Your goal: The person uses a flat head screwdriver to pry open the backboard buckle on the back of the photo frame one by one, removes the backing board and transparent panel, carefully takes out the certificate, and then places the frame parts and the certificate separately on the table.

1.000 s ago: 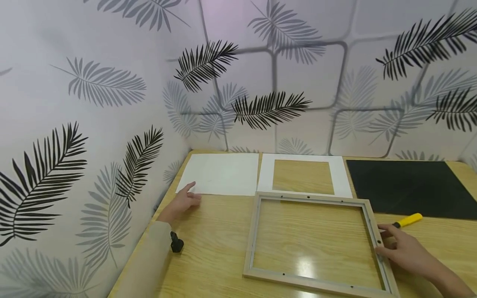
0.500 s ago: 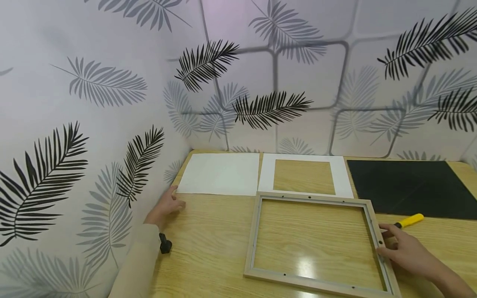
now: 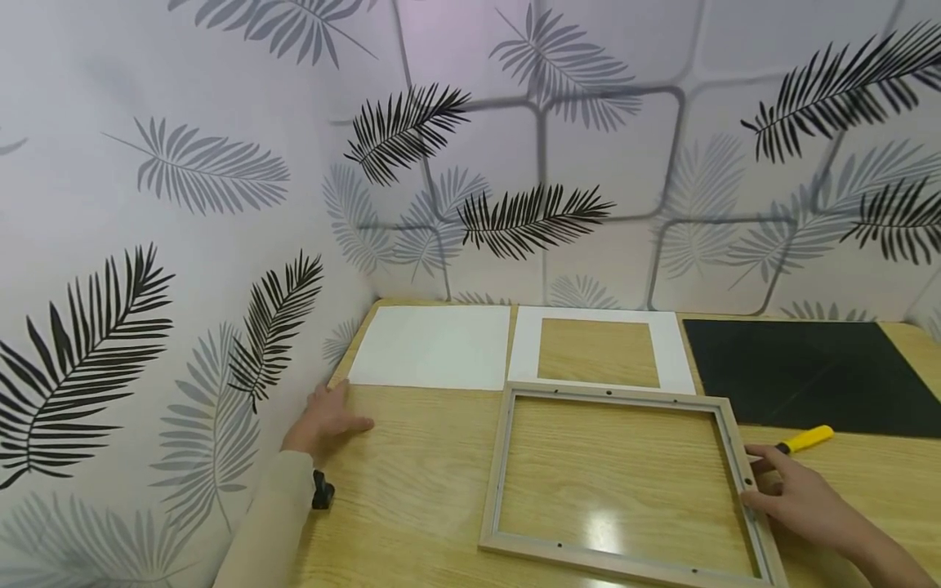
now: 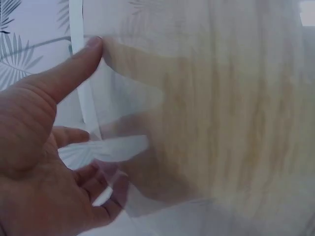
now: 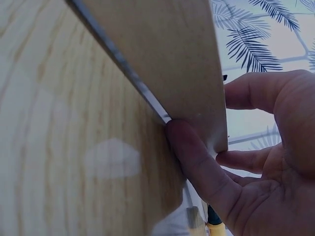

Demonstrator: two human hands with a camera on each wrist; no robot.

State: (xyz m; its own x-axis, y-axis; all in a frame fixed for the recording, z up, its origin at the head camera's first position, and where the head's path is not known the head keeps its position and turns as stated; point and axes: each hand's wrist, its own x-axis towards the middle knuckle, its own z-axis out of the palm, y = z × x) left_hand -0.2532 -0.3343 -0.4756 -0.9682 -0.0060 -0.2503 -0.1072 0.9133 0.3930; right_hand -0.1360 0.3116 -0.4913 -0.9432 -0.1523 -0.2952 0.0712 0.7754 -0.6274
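At the table's left side my left hand [image 3: 323, 418] lies with its thumb spread from loosely bent fingers, close to the near left corner of a white sheet [image 3: 434, 347]. In the left wrist view, the left thumb's tip [image 4: 94, 43] is by the glossy wood surface and the sheet's thin white edge. Whether it touches either I cannot tell. My right hand [image 3: 797, 494] grips the right side of a pale wooden picture frame [image 3: 494, 474], thumb on the inner side and fingers outside. The frame lies on the table, with table surface showing through its opening.
Behind the frame lies a white mat board [image 3: 672, 351] with a rectangular cut-out. Further right is a black board [image 3: 816, 371]. A yellow-handled tool [image 3: 809, 438] lies just beyond my right hand. Leaf-patterned walls [image 3: 500, 269] border the wooden table [image 3: 412, 490] at the back and left.
My left hand has moved left off the white sheet's near edge to beside its corner, then turned with the thumb spread. The right hand and the picture frame have stayed put.
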